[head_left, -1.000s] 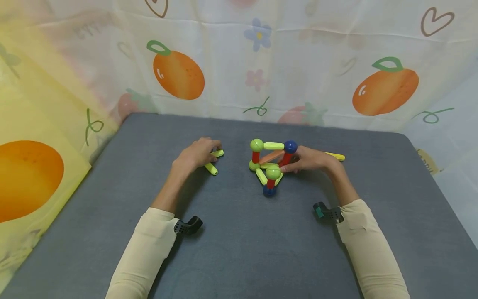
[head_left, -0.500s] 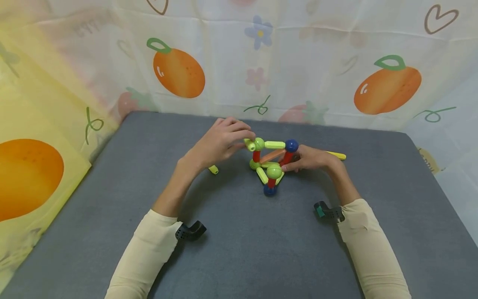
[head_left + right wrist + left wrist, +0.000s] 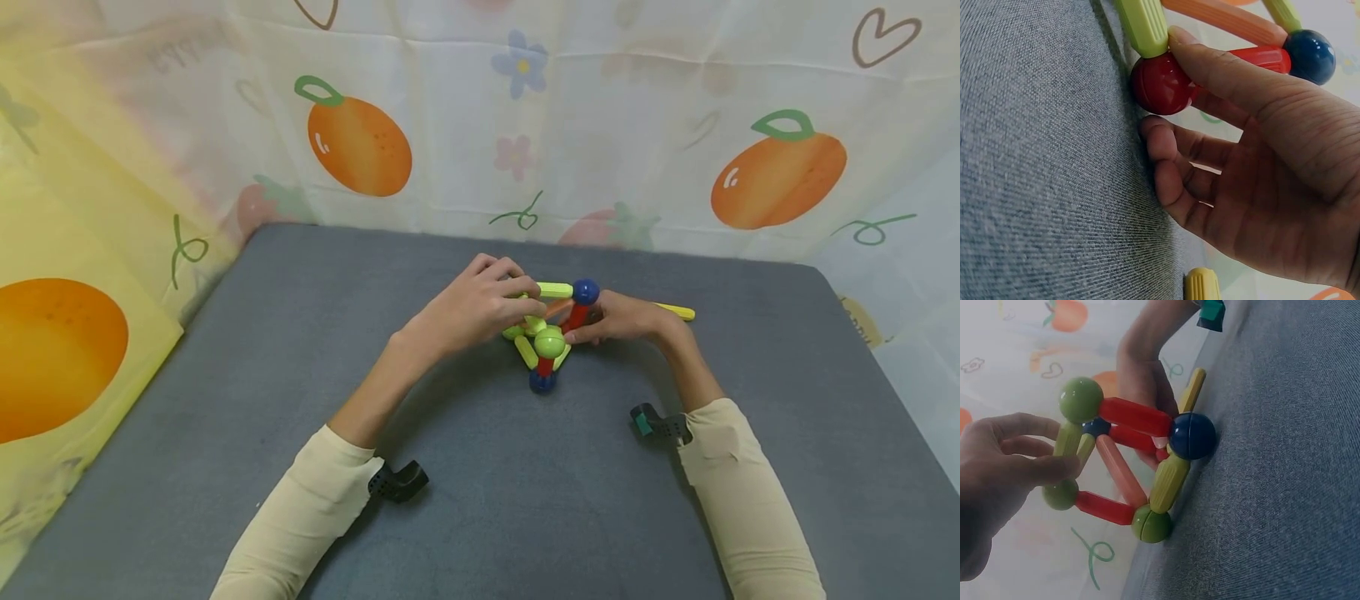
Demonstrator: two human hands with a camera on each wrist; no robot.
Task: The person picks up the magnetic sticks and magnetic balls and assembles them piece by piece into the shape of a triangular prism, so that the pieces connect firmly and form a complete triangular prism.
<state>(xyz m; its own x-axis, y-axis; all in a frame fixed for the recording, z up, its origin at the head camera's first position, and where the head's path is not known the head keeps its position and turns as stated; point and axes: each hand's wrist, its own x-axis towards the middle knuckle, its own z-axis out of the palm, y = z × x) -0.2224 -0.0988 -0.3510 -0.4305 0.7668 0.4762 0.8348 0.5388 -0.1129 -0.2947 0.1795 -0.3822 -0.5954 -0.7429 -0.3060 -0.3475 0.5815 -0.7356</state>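
Note:
A toy frame of coloured rods and balls stands on the table. My left hand (image 3: pixel 483 300) is over its left side, thumb and fingers pinching a yellow-green rod (image 3: pixel 1067 440). This rod spans an upper green ball (image 3: pixel 1080 400) and another green ball (image 3: pixel 1060 495), its ends right at both. My right hand (image 3: pixel 618 317) holds the frame's lower right corner, thumb and fingertips about a red ball (image 3: pixel 1161 84). Red rods (image 3: pixel 1135 416) are the uprights, an orange rod (image 3: pixel 1121 469) runs diagonally, and blue balls (image 3: pixel 585 292) sit at other corners.
A loose yellow rod (image 3: pixel 677 312) lies on the grey table (image 3: pixel 480 500) just beyond my right hand. A printed curtain (image 3: pixel 450 117) hangs behind the table's far edge. Dark wrist cameras (image 3: pixel 399 482) are strapped on both sleeves.
My left hand has picked up a yellow-green rod from the left and carried it right to the frame, now between two green balls. The right hand stays in place.

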